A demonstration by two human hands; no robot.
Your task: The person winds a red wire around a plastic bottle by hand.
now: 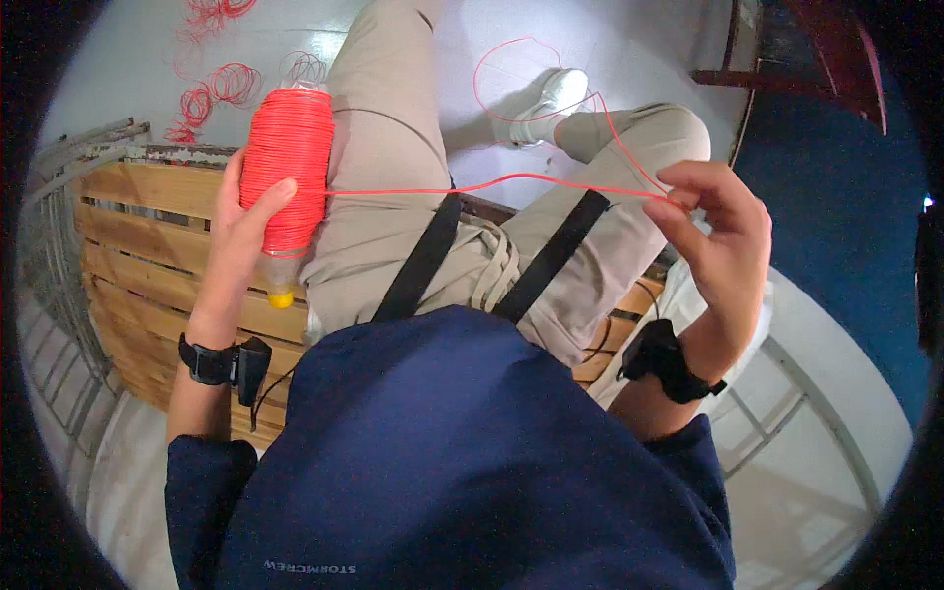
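Note:
My left hand is wrapped round a clear plastic bottle with a yellow cap, its thumb lying across the front. Tight turns of red cord cover most of the bottle. From the wound part a strand runs over my lap to my right hand. Thumb and fingertips of that hand pinch the strand at the right, above my bent knee. Beyond the pinch the cord loops back over a white shoe toward the floor.
Loose tangles of red cord lie on the grey floor at the far left. I sit on a slatted wooden bench with metal racks at its left. A dark red frame stands at the far right, near a blue surface.

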